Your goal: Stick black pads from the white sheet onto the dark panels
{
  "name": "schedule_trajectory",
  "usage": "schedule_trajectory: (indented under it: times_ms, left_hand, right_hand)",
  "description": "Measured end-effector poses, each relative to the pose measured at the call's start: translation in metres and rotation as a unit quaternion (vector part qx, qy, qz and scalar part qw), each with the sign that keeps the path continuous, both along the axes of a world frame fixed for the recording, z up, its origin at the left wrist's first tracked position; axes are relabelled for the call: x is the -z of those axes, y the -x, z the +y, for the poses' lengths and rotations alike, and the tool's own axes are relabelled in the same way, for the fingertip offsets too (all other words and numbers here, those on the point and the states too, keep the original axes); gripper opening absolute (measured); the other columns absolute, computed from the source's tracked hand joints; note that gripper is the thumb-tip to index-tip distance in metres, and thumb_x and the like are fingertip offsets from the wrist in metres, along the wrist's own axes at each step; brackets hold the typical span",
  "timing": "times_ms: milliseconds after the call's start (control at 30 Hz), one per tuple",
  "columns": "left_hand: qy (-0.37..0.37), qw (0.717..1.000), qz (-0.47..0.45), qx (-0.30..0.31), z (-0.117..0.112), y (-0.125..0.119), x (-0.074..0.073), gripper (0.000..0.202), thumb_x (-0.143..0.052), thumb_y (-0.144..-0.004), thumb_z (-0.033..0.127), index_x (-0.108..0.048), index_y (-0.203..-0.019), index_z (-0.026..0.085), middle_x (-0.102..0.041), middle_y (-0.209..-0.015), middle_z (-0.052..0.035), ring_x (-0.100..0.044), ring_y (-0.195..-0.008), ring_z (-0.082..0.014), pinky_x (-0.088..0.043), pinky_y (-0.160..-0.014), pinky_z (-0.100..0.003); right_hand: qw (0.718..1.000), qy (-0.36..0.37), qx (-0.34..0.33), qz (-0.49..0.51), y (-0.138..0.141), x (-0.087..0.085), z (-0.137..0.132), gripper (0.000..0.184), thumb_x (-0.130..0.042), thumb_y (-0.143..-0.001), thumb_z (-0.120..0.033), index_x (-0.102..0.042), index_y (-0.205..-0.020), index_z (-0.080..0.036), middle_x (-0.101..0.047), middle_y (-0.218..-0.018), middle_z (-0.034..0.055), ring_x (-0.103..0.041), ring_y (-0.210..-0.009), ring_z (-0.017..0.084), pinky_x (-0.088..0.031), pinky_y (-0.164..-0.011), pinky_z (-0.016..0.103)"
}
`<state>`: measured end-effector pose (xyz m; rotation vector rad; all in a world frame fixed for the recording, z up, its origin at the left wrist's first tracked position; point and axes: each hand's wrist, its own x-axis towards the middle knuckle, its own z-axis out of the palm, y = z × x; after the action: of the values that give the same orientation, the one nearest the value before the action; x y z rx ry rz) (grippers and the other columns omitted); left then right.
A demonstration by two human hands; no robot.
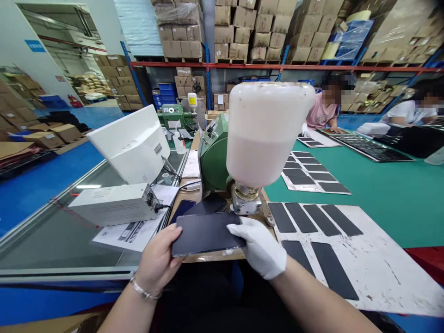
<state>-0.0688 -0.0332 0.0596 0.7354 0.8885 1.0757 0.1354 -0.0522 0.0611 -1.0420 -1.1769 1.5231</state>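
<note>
A thin black rectangular panel (208, 233) is held level between my two hands, above the front edge of the bench. My left hand (161, 254), bare with a bracelet at the wrist, pinches its left end with the thumb on top. On the right end, my right hand (260, 245) in a white glove grips the panel with thumb above and fingers below. Just beyond it are a stack of similar black pieces (210, 203) and a metal nozzle block (247, 203) under a large white bottle (268, 134) partly filled with pale liquid.
A green machine (217, 157) stands behind the bottle. To the right, a white board (374, 259) carries several black panels, with another board (314, 173) beyond. A white monitor (133, 143) and metal power box (114, 203) stand left. A co-worker (324, 106) sits across the green table.
</note>
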Motion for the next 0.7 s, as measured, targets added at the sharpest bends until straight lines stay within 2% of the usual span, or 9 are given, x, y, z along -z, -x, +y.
schedule_trajectory:
  times_ms: [100, 200, 267, 400, 467, 500, 567, 633, 700]
  left_hand:
    - [-0.024, 0.999, 0.039, -0.008, -0.009, 0.028, 0.006, 0.012, -0.061, -0.074, 0.024, -0.058, -0.067, 0.016, -0.044, -0.043, 0.0056, -0.029, -0.031, -0.0025, -0.022, -0.032, -0.014]
    - [-0.055, 0.993, 0.103, 0.022, -0.016, 0.039, 0.008, 0.013, -0.061, -0.075, 0.028, -0.063, -0.077, 0.016, -0.05, -0.048, 0.0028, -0.033, -0.035, -0.0051, -0.027, -0.034, -0.017]
    - [-0.086, 0.978, 0.169, 0.088, -0.017, 0.037, 0.004, 0.019, -0.057, -0.078, 0.032, -0.064, -0.074, 0.014, -0.05, -0.047, 0.0014, -0.034, -0.037, -0.0068, -0.027, -0.036, -0.019]
    - [-0.213, 0.882, 0.305, 0.291, -0.006, 0.006, -0.009, 0.025, -0.053, -0.081, 0.029, -0.064, -0.064, 0.015, -0.051, -0.052, 0.0001, -0.04, -0.048, -0.0096, -0.031, -0.046, -0.021]
    - [-0.256, 0.836, 0.324, 0.361, 0.004, -0.016, -0.008, 0.026, -0.055, -0.079, 0.027, -0.063, -0.058, 0.015, -0.048, -0.052, 0.0014, -0.037, -0.049, -0.0086, -0.029, -0.048, -0.021]
    - [-0.248, 0.833, 0.314, 0.382, 0.009, -0.028, -0.005, 0.026, -0.055, -0.079, 0.028, -0.063, -0.058, 0.015, -0.048, -0.051, 0.0019, -0.036, -0.047, -0.0078, -0.027, -0.046, -0.02]
    - [-0.183, 0.864, 0.245, 0.399, 0.019, -0.051, 0.008, 0.025, -0.056, -0.077, 0.034, -0.066, -0.068, 0.014, -0.05, -0.051, 0.0015, -0.035, -0.041, -0.0066, -0.024, -0.041, -0.019]
    - [-0.116, 0.902, 0.137, 0.393, 0.026, -0.07, 0.023, 0.034, -0.055, -0.076, 0.043, -0.066, -0.083, 0.012, -0.052, -0.049, 0.0009, -0.034, -0.036, -0.0059, -0.022, -0.036, -0.018]
    - [-0.081, 0.917, 0.04, 0.388, 0.028, -0.086, 0.033, 0.046, -0.053, -0.075, 0.049, -0.063, -0.097, 0.009, -0.05, -0.045, 0.0024, -0.031, -0.031, -0.0053, -0.019, -0.032, -0.017]
  right_hand:
    - [0.996, 0.025, -0.043, 0.077, 0.021, -0.003, 0.001, 0.021, -0.054, -0.077, -0.028, -0.066, -0.094, -0.022, -0.068, -0.09, 0.0028, -0.062, -0.085, 0.021, -0.048, -0.085, 0.035]
    - [0.996, 0.024, -0.075, 0.041, 0.014, -0.003, -0.001, 0.02, -0.057, -0.077, -0.031, -0.065, -0.092, -0.019, -0.067, -0.086, 0.0028, -0.06, -0.083, 0.019, -0.048, -0.082, 0.033]
    - [0.997, 0.033, -0.067, -0.017, 0.0, 0.0, -0.002, 0.023, -0.062, -0.074, -0.036, -0.063, -0.086, -0.016, -0.064, -0.079, 0.003, -0.059, -0.076, 0.017, -0.048, -0.074, 0.03]
    - [0.976, 0.049, -0.101, -0.188, -0.027, 0.011, -0.009, 0.04, -0.077, -0.057, -0.036, -0.062, -0.088, -0.015, -0.063, -0.076, 0.001, -0.057, -0.069, 0.014, -0.045, -0.062, 0.023]
    - [0.958, 0.043, -0.135, -0.247, -0.037, 0.019, -0.017, 0.037, -0.079, -0.054, -0.033, -0.065, -0.083, -0.016, -0.063, -0.071, -0.0005, -0.057, -0.065, 0.014, -0.045, -0.059, 0.023]
    - [0.956, 0.047, -0.134, -0.256, -0.041, 0.022, -0.021, 0.031, -0.078, -0.055, -0.032, -0.066, -0.078, -0.015, -0.063, -0.068, -0.001, -0.056, -0.064, 0.014, -0.044, -0.058, 0.023]
    - [0.969, 0.079, -0.105, -0.207, -0.05, 0.025, -0.031, 0.025, -0.074, -0.061, -0.032, -0.066, -0.077, -0.014, -0.064, -0.068, 0.0003, -0.058, -0.064, 0.015, -0.045, -0.059, 0.025]
    - [0.988, 0.11, -0.043, -0.097, -0.059, 0.024, -0.038, 0.031, -0.072, -0.065, -0.031, -0.065, -0.09, -0.014, -0.067, -0.081, 0.0037, -0.061, -0.073, 0.018, -0.048, -0.065, 0.028]
    - [0.992, 0.12, 0.026, 0.007, -0.069, 0.02, -0.042, 0.037, -0.07, -0.068, -0.029, -0.063, -0.101, -0.015, -0.068, -0.09, 0.0062, -0.062, -0.078, 0.019, -0.049, -0.071, 0.03]
